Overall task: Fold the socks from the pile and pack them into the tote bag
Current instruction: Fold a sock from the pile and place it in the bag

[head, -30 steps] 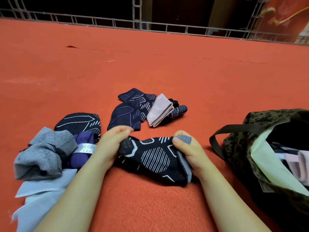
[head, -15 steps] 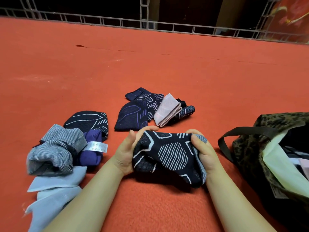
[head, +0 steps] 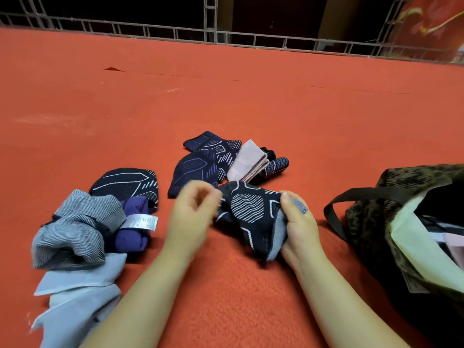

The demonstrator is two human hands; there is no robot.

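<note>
Right hand (head: pixel 298 229) pinches the folded black sock with white line-and-hexagon pattern (head: pixel 247 212) at its right edge, thumb on top over the grey cuff, fingers curled under. The sock sits frame centre, low over the orange-red carpet (head: pixel 226 96), and extends left of the grip toward the left hand (head: pixel 193 217). Left hand is motion-blurred, fingers loosely curled, right beside the sock's left edge; can't tell if it's gripping or touching the fabric. Camouflage-print fabric tote bag with dark strap and pale lining (head: pixel 371 222) stands open at the right edge of frame, just right of the right hand, with pale and striped fabric visible inside. Unfolded pile at lower left: grey striped sock (head: pixel 75 229), purple sock with white label (head: pixel 133 232), black sock with white lines (head: pixel 125 183), pale blue cloth (head: pixel 75 297) nearest the bottom edge. Behind the hands, frame centre: navy patterned socks with purple lines (head: pixel 198 164), a folded pale pink sock (head: pixel 247 159) lying on them, a dark diamond-pattern sock (head: pixel 277 165) to its right. Metal railing (head: pixel 226 37) runs along the top edge.
</note>
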